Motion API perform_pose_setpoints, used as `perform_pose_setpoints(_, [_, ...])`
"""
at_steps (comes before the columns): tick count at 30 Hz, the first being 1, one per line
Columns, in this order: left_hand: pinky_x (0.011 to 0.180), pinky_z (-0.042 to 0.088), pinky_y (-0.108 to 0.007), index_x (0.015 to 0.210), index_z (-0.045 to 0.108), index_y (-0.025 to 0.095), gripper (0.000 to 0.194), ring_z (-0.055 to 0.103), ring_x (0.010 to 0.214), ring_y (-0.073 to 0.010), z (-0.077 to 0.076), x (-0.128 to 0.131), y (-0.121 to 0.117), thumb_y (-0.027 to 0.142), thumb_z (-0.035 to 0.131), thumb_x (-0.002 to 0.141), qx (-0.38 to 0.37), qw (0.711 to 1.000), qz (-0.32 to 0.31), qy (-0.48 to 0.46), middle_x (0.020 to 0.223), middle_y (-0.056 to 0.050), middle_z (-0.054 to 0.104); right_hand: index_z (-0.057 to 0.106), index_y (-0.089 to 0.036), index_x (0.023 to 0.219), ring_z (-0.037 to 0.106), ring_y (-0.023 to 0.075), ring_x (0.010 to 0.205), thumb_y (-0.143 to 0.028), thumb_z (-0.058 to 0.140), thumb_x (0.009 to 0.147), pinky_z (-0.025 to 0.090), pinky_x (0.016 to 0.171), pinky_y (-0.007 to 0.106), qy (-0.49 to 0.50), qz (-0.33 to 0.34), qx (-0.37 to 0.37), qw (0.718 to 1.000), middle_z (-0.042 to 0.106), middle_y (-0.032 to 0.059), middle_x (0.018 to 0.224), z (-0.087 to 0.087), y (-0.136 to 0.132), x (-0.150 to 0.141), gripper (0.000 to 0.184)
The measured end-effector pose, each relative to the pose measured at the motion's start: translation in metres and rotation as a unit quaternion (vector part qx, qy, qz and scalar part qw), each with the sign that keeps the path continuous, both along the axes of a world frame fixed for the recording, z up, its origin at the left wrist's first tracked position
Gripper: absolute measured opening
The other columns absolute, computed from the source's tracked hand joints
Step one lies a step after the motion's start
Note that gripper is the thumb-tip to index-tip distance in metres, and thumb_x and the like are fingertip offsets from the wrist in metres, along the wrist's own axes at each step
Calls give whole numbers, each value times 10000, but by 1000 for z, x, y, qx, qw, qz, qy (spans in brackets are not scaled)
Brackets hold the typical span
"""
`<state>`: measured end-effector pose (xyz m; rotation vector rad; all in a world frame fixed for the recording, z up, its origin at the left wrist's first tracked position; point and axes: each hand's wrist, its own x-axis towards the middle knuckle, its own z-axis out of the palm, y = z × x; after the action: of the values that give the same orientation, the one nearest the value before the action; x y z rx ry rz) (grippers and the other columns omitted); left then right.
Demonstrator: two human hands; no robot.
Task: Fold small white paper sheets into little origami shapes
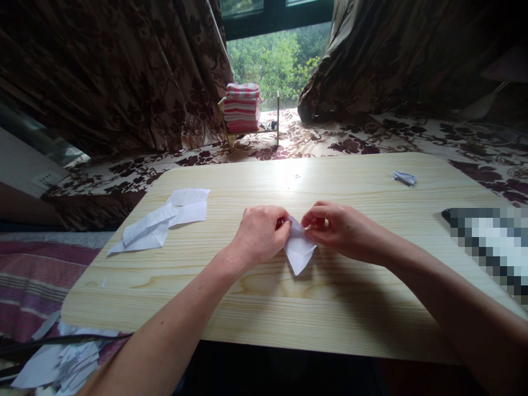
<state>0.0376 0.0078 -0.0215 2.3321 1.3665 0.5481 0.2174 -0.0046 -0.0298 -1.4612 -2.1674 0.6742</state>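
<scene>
Between my hands is a small piece of folded white paper (299,250), its pointed end toward me, just over the wooden table (256,313). My left hand (264,231) pinches its upper left edge between thumb and fingers. On the other side, my right hand (334,228) is closed with thumb and fingertips on the paper's right edge. The fingers partly hide the paper's upper end.
Torn paper sheets (146,225) lie at the table's left. A small folded paper piece (404,177) is at the back right, near a blurred dark-edged device (449,215). Paper scraps (70,357) pile below the left corner. Folded striped cloths (242,107) stand by the window.
</scene>
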Motion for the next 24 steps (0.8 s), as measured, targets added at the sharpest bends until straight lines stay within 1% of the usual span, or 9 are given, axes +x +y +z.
perform_pose_setpoints(5, [647,409,-260,714,681,152,207,568,696,-147,1,0,0,133,486,779,14,1000,-20,20,706,-34,665,662,-184,750,530,118,607,-229,578,754,380,552,236,18,-9,9,1000,584,18,760,-4,0,-5,96])
perform_pose_setpoints(8, [626,401,-256,665,662,147,220,560,674,-143,2,0,0,123,472,774,14,999,-25,31,693,-35,657,660,-191,725,536,116,610,-213,575,754,379,567,236,13,-14,9,1000,591,12,761,-5,0,-7,93])
perform_pose_setpoints(13, [646,417,-259,748,683,157,242,573,693,-147,0,0,1,123,447,791,5,1000,-19,13,732,-36,675,648,-195,710,532,112,605,-182,574,742,367,563,233,-2,-20,2,1000,594,4,759,-4,0,-7,82])
perform_pose_setpoints(17, [669,422,-270,746,678,161,242,577,714,-153,-3,1,2,150,446,814,14,1000,-19,14,744,-38,675,636,-192,725,516,112,599,-206,574,753,358,555,236,-13,-25,11,1000,583,3,745,-4,-1,-8,70])
perform_pose_setpoints(20, [674,428,-272,848,665,160,200,572,703,-149,-4,0,1,146,472,800,13,1000,-4,1,736,-27,665,628,-187,709,500,109,585,-224,556,777,347,545,238,-25,-26,15,999,576,2,732,-4,-1,-9,105])
perform_pose_setpoints(22, [675,433,-271,959,635,163,234,564,678,-141,-5,0,1,126,492,778,10,1000,7,-11,715,-10,651,626,-182,705,498,108,587,-225,550,782,342,541,238,-27,-27,12,999,577,4,732,-4,0,-9,116])
perform_pose_setpoints(24, [678,435,-272,1011,608,170,280,556,659,-134,-6,0,1,110,511,755,8,1000,8,-13,695,7,634,629,-179,713,500,111,594,-224,555,777,339,539,237,-27,-30,6,999,580,6,734,-4,0,-9,108])
